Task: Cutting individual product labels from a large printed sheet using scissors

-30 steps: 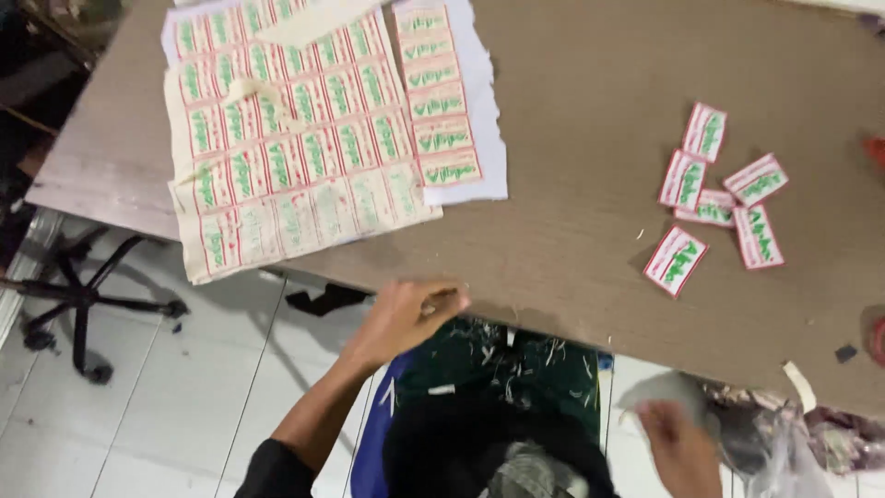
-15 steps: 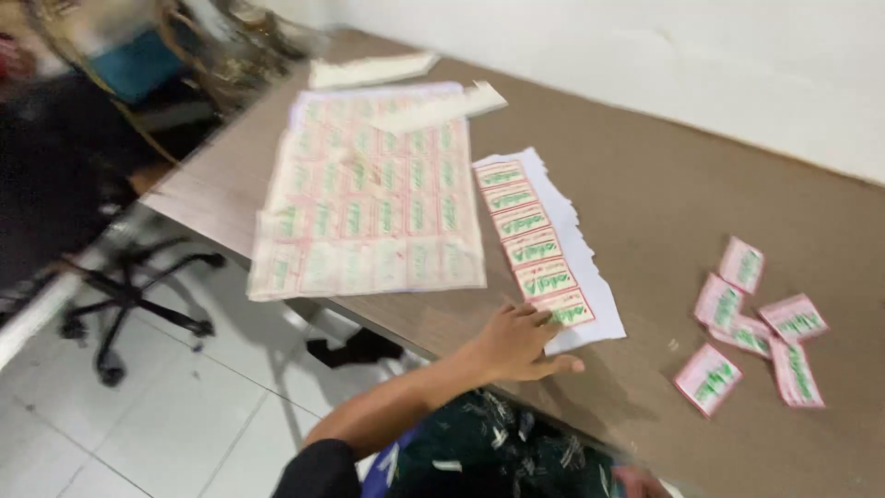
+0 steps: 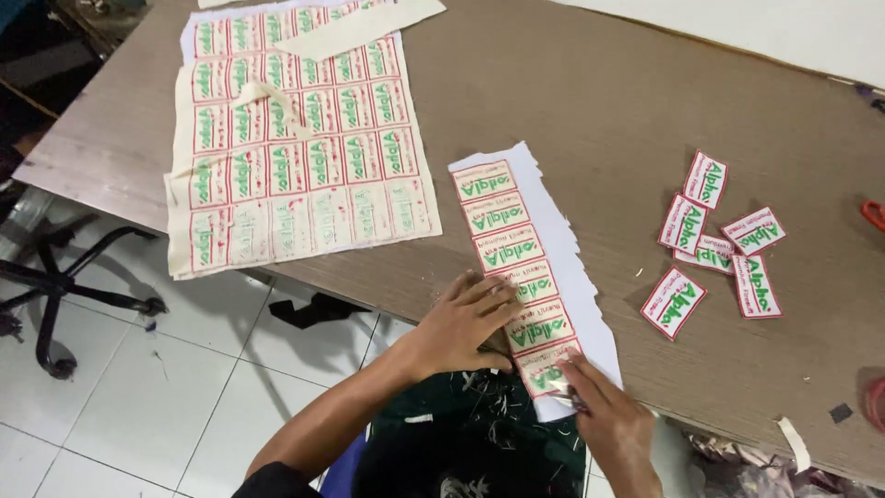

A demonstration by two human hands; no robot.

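Brown worktop [image 3: 599,101], white tiled floor [image 3: 138,406] below, office chair base [image 3: 55,295] at left. Label strip [image 3: 525,277] lies at the near edge; left hand [image 3: 461,323] flat on it, fingers spread. Right hand [image 3: 613,420] pinches its lower end. Cut labels [image 3: 719,240] well apart to the right; big label sheet [image 3: 295,148] to the left.

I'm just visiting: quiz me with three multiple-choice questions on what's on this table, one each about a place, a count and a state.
1. Where does the strip of labels lie?
A. the table's near edge
B. the floor
C. the chair

2. How many cut labels lie loose at right?
A. two
B. six
C. twelve

3. How is the left hand?
A. raised in air
B. pressed flat on the strip
C. fisted

Answers: 1 A, it overhangs the table edge; 2 B, six separate pieces show; 3 B, its fingers spread on it.
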